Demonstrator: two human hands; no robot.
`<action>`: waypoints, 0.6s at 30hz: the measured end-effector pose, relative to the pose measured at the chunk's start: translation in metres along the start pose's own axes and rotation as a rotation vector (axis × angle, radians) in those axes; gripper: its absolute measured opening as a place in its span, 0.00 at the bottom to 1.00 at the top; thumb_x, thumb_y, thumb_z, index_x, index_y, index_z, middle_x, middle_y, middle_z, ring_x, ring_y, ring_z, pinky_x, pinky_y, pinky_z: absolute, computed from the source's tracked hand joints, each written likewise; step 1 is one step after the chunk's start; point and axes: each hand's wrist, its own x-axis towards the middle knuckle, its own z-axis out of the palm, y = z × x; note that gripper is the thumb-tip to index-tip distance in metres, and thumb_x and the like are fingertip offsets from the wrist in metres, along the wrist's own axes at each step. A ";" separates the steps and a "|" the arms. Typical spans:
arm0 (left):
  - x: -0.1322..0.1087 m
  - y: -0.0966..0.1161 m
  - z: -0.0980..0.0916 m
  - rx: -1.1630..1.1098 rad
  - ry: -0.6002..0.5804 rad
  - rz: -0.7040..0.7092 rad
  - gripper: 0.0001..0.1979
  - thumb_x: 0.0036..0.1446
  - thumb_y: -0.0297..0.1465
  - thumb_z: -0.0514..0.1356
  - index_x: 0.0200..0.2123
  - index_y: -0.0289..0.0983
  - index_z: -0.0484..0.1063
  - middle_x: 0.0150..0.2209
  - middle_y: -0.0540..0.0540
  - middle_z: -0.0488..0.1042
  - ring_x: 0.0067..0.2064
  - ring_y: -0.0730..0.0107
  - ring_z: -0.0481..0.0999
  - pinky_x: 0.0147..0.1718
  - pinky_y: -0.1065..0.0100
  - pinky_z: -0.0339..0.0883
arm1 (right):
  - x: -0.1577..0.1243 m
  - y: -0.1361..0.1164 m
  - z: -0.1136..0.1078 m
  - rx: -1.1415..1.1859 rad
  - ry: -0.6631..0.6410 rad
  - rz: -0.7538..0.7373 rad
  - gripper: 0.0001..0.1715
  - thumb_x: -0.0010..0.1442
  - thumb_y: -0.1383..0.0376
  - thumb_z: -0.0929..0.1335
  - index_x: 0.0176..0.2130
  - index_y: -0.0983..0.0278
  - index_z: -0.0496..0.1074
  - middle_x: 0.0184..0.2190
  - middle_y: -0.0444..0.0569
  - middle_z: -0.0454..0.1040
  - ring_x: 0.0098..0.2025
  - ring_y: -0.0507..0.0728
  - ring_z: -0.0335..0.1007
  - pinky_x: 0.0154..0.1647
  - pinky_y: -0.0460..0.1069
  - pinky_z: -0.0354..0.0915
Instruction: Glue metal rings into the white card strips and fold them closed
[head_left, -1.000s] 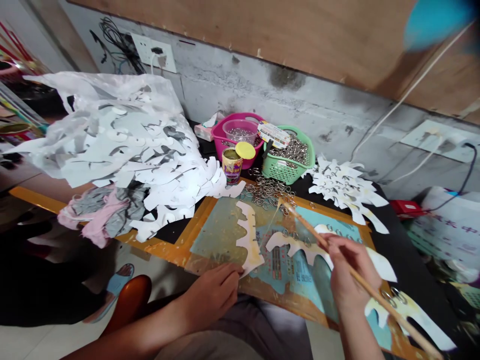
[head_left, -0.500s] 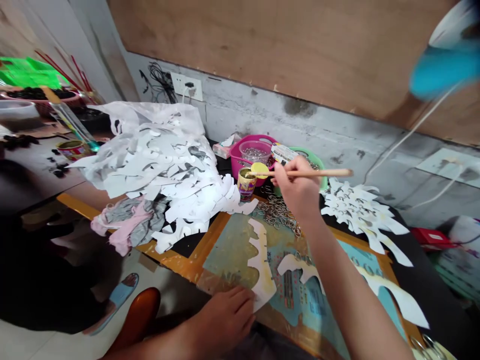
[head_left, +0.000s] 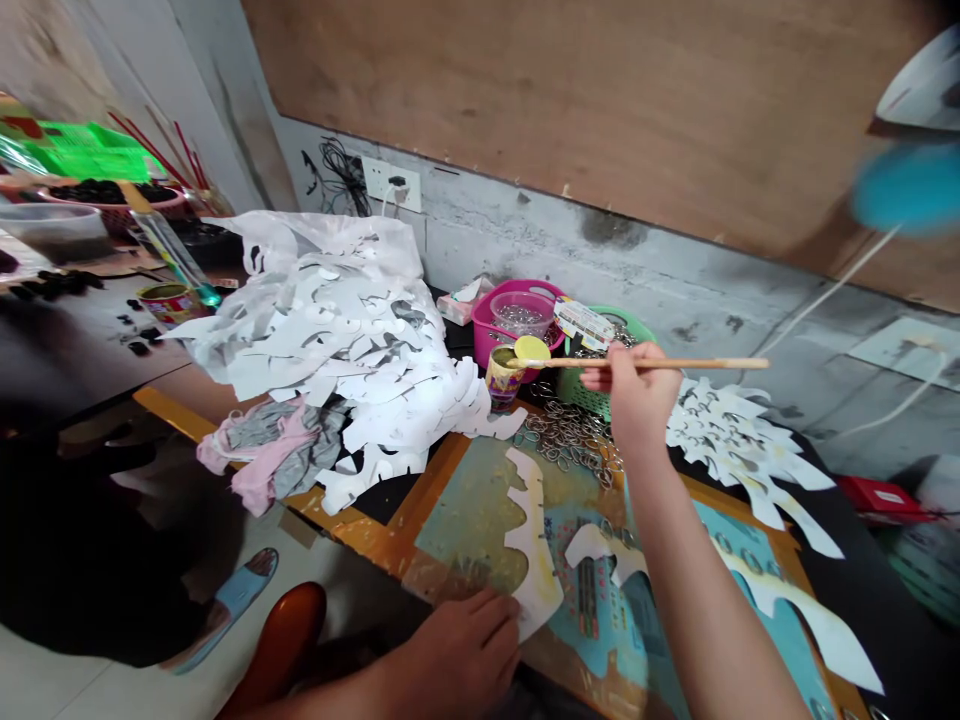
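My right hand (head_left: pixel 646 395) is closed round the wooden handle of a long thin brush (head_left: pixel 709 364), held nearly level. Its tip is at the mouth of a small open tin (head_left: pixel 504 382), beside the tin's raised yellow lid (head_left: pixel 532 349). My left hand (head_left: pixel 469 645) grips the lower end of a white scalloped cut-out (head_left: pixel 534 535) lying on the work board; my thumb is hidden. Yellowish smears mark this cut-out. A second scalloped cut-out (head_left: pixel 589 543) lies to its right, partly behind my right forearm.
A large heap of white cut-outs (head_left: pixel 322 330) fills the left, with a pink and grey cloth (head_left: pixel 277 445) in front. Loose metal rings (head_left: pixel 574 440) lie before a pink basket (head_left: pixel 484 335) and a green basket (head_left: pixel 592 395). More smeared cut-outs (head_left: pixel 750 440) are piled at right.
My right hand has moved right, drawing the brush tip from inside the tin to its rim. My left hand stays on the cut-out. The camera view has shifted slightly.
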 end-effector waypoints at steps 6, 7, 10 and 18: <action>0.000 0.000 0.001 -0.047 0.008 0.008 0.06 0.64 0.24 0.51 0.38 0.33 0.68 0.37 0.40 0.75 0.37 0.63 0.76 0.35 0.65 0.75 | -0.035 -0.004 -0.066 0.070 -0.064 0.224 0.21 0.52 0.60 0.75 0.24 0.63 0.60 0.18 0.40 0.70 0.17 0.52 0.71 0.15 0.43 0.69; 0.000 0.000 0.001 -0.051 0.008 0.008 0.07 0.64 0.24 0.51 0.39 0.33 0.68 0.37 0.40 0.75 0.37 0.63 0.76 0.35 0.65 0.75 | -0.044 -0.004 -0.079 0.076 -0.086 0.271 0.21 0.52 0.60 0.75 0.23 0.63 0.61 0.18 0.41 0.71 0.17 0.52 0.71 0.15 0.43 0.68; 0.000 0.000 0.001 -0.058 0.000 -0.009 0.06 0.64 0.24 0.50 0.38 0.34 0.67 0.36 0.40 0.75 0.37 0.64 0.76 0.34 0.66 0.75 | -0.074 -0.003 -0.116 0.086 -0.093 0.350 0.21 0.51 0.59 0.76 0.22 0.63 0.62 0.19 0.44 0.73 0.15 0.52 0.69 0.12 0.43 0.65; -0.003 -0.003 0.007 -0.092 0.014 -0.006 0.07 0.63 0.23 0.51 0.40 0.33 0.68 0.39 0.40 0.75 0.39 0.64 0.76 0.35 0.66 0.75 | -0.146 0.009 -0.174 -0.046 -0.063 0.452 0.20 0.55 0.57 0.74 0.23 0.63 0.65 0.24 0.49 0.77 0.19 0.55 0.73 0.17 0.47 0.69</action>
